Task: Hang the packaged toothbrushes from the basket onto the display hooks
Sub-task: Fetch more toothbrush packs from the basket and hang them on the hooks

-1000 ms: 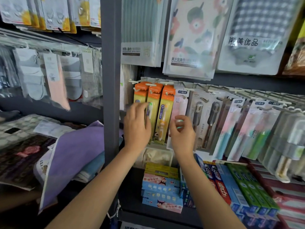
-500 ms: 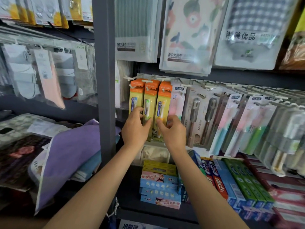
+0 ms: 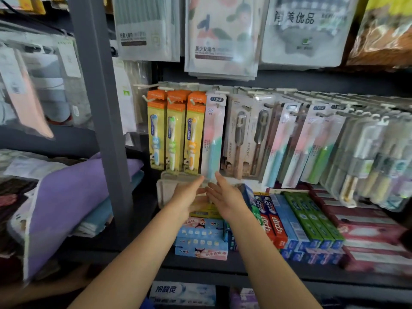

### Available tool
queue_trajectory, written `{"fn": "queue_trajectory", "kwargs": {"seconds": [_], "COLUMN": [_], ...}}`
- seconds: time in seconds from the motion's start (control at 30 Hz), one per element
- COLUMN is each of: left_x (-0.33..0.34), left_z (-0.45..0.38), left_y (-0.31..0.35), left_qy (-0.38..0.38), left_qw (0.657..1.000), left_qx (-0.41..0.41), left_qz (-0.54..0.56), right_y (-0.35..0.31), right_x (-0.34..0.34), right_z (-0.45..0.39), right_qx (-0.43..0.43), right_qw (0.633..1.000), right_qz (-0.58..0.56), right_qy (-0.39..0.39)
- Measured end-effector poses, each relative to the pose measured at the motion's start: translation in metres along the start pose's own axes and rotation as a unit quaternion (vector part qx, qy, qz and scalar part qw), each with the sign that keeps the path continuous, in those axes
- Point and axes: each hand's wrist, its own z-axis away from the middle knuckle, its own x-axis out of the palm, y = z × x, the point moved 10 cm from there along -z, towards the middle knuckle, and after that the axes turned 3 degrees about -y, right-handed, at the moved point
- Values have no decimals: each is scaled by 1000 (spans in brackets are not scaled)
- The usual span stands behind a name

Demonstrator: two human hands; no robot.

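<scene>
Partly, hands (image 3: 189, 195) hide the basket (image 3: 163, 186).

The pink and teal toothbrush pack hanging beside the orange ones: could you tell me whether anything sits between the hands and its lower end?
Nothing visible does. The left hand and right hand are both open just below the pink and teal toothbrush pack, fingertips near its bottom edge. The orange packs hang beside it, to the left, not in the way.

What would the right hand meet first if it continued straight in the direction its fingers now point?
Probably the lower end of the pink and teal toothbrush pack. The right hand is open, with fingertips pointing up and forward just beneath it. Depth is unclear, so they may already touch.
</scene>
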Motion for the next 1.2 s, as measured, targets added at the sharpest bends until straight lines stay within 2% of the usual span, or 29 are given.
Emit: {"fn": "queue_trajectory", "kwargs": {"seconds": [0.07,0.2,0.3,0.53,0.67,0.8,0.87,0.93,0.97,1.0,1.03,1.07,1.13,1.2], "left_x": [5,9,13,81,98,95,89,78,70,64,63,67,82,103], "left_z": [-11,-19,-21,-13,-19,-23,-19,-4,6,19,35,51,75,79], "left_y": [-3,-3,-16,-31,-27,-25,-28,-28,-21,-5,19,46,88,114], "left_qy": [8,29,38,-62,-76,-52,-17,43,84,121,148,169,199,194], "left_qw": [998,995,991,978,971,965,975,993,995,985,960,918,810,722], "left_qx": [0,15,-6,-33,-30,-25,-21,2,41,110,203,300,449,521], "left_qz": [66,99,125,196,226,257,222,106,26,-48,-121,-197,-321,-411], "right_y": [-4,-6,-8,-29,-30,-24,-23,-21,-21,-21,-20,-20,-19,-20], "right_x": [3,2,-20,-63,-60,-55,-53,-53,-54,-54,-53,-53,-52,-53], "right_z": [-8,-9,-5,-15,-22,-32,-33,-34,-34,-35,-36,-37,-37,-39], "right_qx": [-1,16,10,-19,-6,7,13,18,18,17,15,15,15,12], "right_qw": [999,999,998,995,996,996,996,994,993,993,992,991,988,986], "right_qz": [-33,-48,-63,-102,-80,-74,-78,-94,-100,-103,-108,-114,-133,-152], "right_qy": [-5,-17,-5,-9,-31,-39,-43,-48,-52,-56,-61,-66,-71,-71]}}
